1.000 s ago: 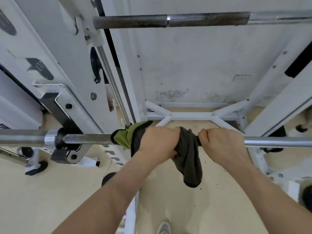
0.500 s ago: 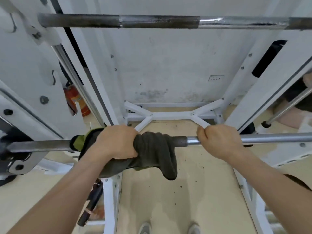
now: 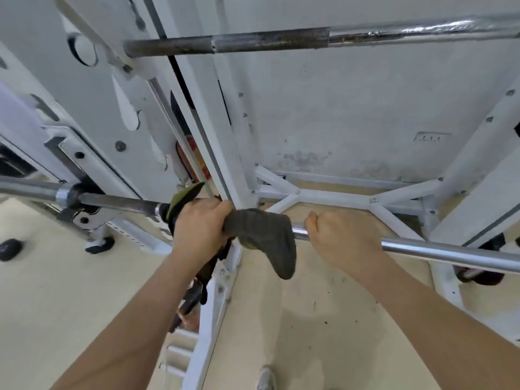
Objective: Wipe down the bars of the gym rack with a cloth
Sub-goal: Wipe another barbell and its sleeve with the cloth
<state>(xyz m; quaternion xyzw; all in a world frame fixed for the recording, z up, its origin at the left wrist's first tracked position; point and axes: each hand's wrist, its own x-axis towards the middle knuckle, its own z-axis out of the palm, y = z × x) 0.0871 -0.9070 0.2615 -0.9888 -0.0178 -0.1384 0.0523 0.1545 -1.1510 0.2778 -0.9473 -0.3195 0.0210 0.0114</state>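
Beige floor (image 3: 56, 291) underfoot, stained white wall (image 3: 337, 108) ahead, white rack frame (image 3: 332, 199) on both sides. Looking down on lower bar (image 3: 450, 253), running L–R across view, dipping a bit toward R.

Gripping dark grey cloth (image 3: 264, 235) w/ left hand (image 3: 201, 229): fingers curled tight over cloth & bar together. Wrapped round bar at that spot, loose tail hanging below, green-yellow edge poking out on L side.

Holding bare chrome w/ right hand (image 3: 340, 243), fist closed round bar, just beside cloth on R; can't tell if touching it.

Key relation: long axis of bar = wipe direction, i.e. side to side. Darker knurled stretch to L of cloth, out to collar (image 3: 63, 194) by rack upright. Shiny stretch to R blocked by right hand. So prob. easiest to slide L along axis; to go R, need to shift right hand off first. Wiping w/ left hand, steadying w/ right, by the look of it.

Overhead, upper bar (image 3: 281, 40), dark & rusty mid-length, well apart from both hands. Prob. not yet done; would need a reach up.
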